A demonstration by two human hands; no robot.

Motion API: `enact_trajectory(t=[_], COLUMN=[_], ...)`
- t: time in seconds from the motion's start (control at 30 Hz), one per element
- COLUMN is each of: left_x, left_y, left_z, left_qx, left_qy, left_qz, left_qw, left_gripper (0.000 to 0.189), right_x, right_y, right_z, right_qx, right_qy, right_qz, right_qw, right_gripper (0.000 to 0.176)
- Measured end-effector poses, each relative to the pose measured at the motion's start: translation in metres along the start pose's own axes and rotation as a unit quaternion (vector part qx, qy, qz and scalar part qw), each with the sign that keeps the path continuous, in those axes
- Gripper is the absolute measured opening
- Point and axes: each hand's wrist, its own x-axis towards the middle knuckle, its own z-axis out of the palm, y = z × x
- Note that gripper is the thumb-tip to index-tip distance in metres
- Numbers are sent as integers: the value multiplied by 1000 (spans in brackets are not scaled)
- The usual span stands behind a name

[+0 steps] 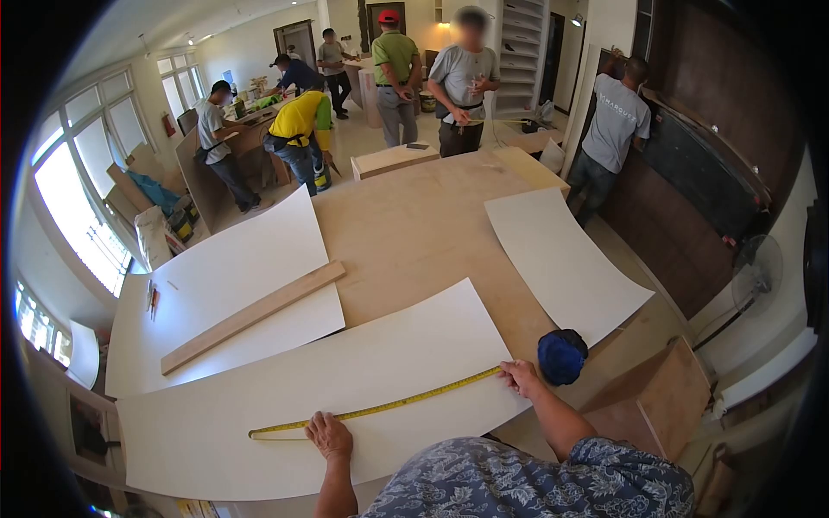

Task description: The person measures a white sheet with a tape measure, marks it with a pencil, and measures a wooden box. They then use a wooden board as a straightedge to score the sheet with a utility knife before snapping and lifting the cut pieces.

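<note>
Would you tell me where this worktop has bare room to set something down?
Bare plywood between the left sheet and right sheet. Crowded along the tape measure, by left hand, right hand and blue object.

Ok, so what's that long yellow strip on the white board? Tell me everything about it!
It is a yellow measuring tape, thin and flat, and any marks on it are too small to read. It is pulled out straight and lies slanting across the big white sheet, higher on the right. The left hand presses it down not far from its left end, and the right hand holds its other end at the sheet's edge.
</note>
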Motion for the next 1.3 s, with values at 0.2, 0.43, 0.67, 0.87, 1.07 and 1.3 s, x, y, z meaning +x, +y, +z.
enact_trajectory(t=[0.2,0.43,0.67,0.87,1.07,1.3], left_x=[1,0,0,-1,-1,-1], left_y=[0,-1,1,-1,0,-1], left_z=[0,0,-4,-1,-1,3], left_qx=[4,-2,-5,-2,3,11], left_qy=[4,7,-2,1,-2,8], left_qz=[0,4,1,6,3,7], left_qw=[1000,1000,1000,1000,1000,1000], left_gripper=[19,19,20,20,21,20], right_x=[-2,0,2,-2,6,2], right_y=[0,2,5,2,9,7], right_z=[1,0,-4,0,-5,-6], right_qx=[10,9,-5,16,9,11], right_qy=[1,-3,-17,-7,-19,-25], right_qz=[-1,-5,-4,-13,-13,-9], right_qw=[1000,1000,1000,1000,1000,1000], right_gripper=[22,23,23,24,22,20])
